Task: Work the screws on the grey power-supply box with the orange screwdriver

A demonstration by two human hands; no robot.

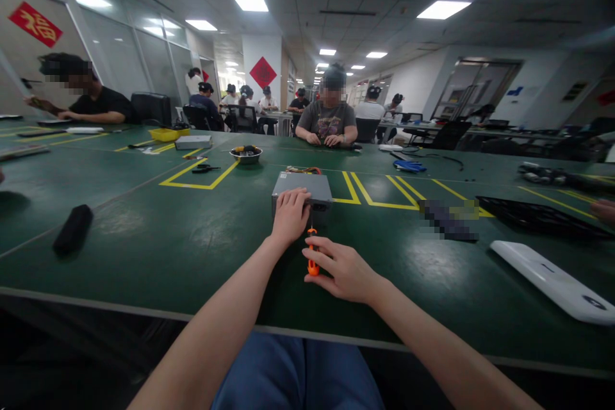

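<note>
- Head view: the grey metal box sits on the green table straight ahead of the person, a bundle of coloured wires at its far side.
- The left hand lies over the box's near left edge, fingers extended across the top and close together, not pinching.
- The right hand is nearer the person than the box and slightly to its right, pinching the orange-handled screwdriver between thumb and fingers.
- The screwdriver's long axis runs away from the person, its shaft aimed at the box's near face, below and left of a dark socket; whether the tip touches metal cannot be told.
- Beyond the box to its left stands a metal bowl; nearer than the box, well to its right, lies a white device.
</note>
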